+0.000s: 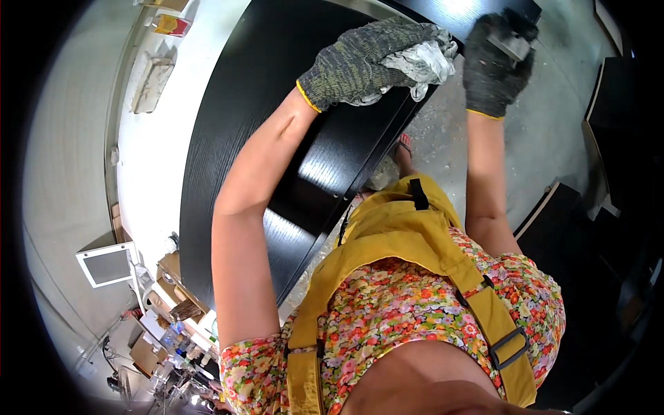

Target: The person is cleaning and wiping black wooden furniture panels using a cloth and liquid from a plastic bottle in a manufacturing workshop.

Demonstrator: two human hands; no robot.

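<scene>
My left hand [363, 62], in a dark grey knitted glove with a yellow cuff, is closed on a crumpled white rag [423, 63]. It rests at the edge of a glossy black wood-grain panel [242, 104]. To the right, my right hand [494, 76] wears a darker, dirtied glove and grips a small grey block [510, 45]. That hand is somewhat blurred, and the block's exact kind cannot be made out. Just beyond the hands lies another black panel [449, 14], its surface shining under the light.
Dark boards [553, 214] stand at the right. On the white surface at the left lie a pale block [152, 84] and a small red-and-yellow packet [171, 25]. A white-framed screen [107, 265] and a cluttered bench [173, 339] are at the lower left. My foot [404, 153] shows on the concrete floor.
</scene>
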